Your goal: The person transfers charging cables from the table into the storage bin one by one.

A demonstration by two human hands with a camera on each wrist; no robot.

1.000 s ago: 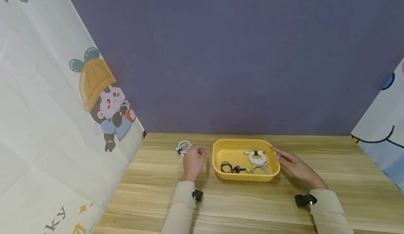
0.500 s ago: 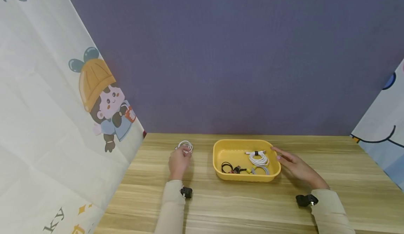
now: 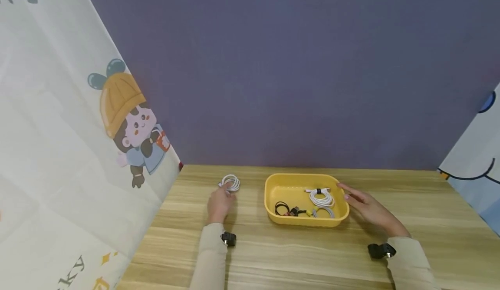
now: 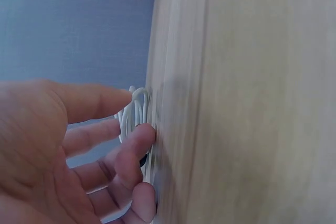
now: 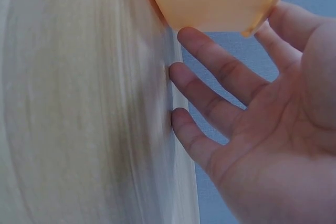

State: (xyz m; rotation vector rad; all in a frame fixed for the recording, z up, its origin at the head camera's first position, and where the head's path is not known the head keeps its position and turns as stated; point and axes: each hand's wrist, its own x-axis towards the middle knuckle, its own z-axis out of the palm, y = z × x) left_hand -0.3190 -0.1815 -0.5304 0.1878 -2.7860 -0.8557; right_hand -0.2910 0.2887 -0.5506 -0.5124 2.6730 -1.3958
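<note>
The light wooden table [image 3: 297, 255] carries a shallow yellow plastic tray [image 3: 287, 189] at centre, holding a coiled white cable with a black tie [image 3: 321, 197], a black cable [image 3: 282, 207] and a grey coil [image 3: 323, 212]. The right hand [image 3: 365, 207] lies at the tray's 3 o'clock side, fingers extended and spread, fingertips against the tray wall, gripping nothing. The left hand [image 3: 219, 203] is at the tray's 9 o'clock, fingers loosely extended, fingertips [image 4: 142, 135] touching a small coiled white cable [image 3: 231, 182] lying on the table, not clasping it.
</note>
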